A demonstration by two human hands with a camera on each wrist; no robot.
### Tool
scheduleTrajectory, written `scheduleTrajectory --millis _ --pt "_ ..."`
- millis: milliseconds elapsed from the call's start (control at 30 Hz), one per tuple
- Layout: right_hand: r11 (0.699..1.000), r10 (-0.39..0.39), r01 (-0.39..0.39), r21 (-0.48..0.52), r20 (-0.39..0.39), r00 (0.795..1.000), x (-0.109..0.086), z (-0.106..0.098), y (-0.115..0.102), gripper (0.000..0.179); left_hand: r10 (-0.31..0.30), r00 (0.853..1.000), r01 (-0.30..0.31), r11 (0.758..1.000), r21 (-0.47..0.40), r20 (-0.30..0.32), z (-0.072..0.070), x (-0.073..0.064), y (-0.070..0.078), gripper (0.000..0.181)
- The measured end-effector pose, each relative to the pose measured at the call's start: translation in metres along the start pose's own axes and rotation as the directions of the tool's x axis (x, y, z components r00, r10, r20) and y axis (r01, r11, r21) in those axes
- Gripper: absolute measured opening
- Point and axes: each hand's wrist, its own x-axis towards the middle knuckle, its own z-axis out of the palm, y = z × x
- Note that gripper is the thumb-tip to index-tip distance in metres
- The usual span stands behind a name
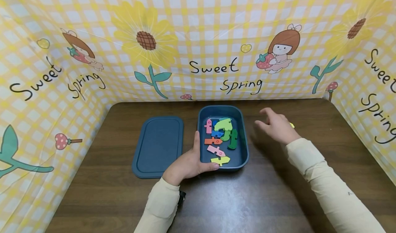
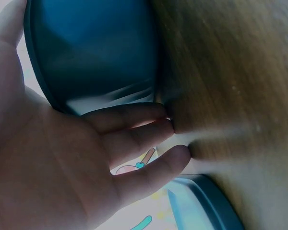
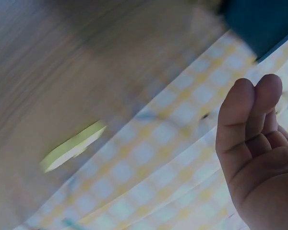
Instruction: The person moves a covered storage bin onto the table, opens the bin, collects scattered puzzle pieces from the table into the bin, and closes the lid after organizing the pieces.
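Note:
My left hand [image 1: 187,163] rests against a dark blue plastic box [image 1: 245,154], thumb at its near rim and fingers along its left side. In the left wrist view its fingers are straight, their tips at the tabletop. Inside the box lie colourful flat puzzle pieces, including a light green piece [image 1: 224,124], a dark green piece [image 1: 232,140], an orange piece [image 1: 212,141] and a yellow piece [image 1: 220,161]. To the right of the box my right hand [image 1: 278,127] hovers above the table, fingers loosely bent and holding nothing. Partly hidden behind it is a yellow-green piece [image 3: 74,146] on the table.
A dark blue lid [image 1: 159,147] lies flat on the wooden table [image 1: 102,178], left of the box. A yellow checked cloth [image 1: 198,30] with printed flowers and lettering walls off the back and both sides.

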Motion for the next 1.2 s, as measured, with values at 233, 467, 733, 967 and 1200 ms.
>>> scheduleTrajectory --millis 233,467,733,967,1200 --pt "0.991 0.075 -0.071 -0.113 0.027 0.997 -0.007 -0.028 0.057 0.049 -0.004 1.0 0.004 1.0 0.002 -0.003 0.0 0.0 0.0 0.133" --pt "0.973 0.164 -0.142 -0.182 0.113 0.98 -0.013 -0.038 0.101 0.054 -0.007 1.0 0.007 1.0 0.005 -0.009 0.0 0.001 -0.002 0.134" --pt "0.975 0.211 -0.195 -0.103 0.186 0.959 -0.006 -0.036 0.12 0.052 -0.005 1.0 0.005 1.0 0.006 -0.007 0.001 0.002 -0.002 0.133" --pt "0.976 0.218 -0.209 -0.065 0.186 0.958 -0.001 -0.032 0.12 0.034 0.006 1.0 -0.006 1.0 -0.009 -0.007 0.001 0.001 -0.002 0.132" --pt "0.972 0.175 -0.147 -0.184 0.148 0.973 -0.003 -0.03 0.119 0.03 -0.006 1.0 0.006 1.0 -0.012 -0.002 0.0 0.001 0.0 0.132"
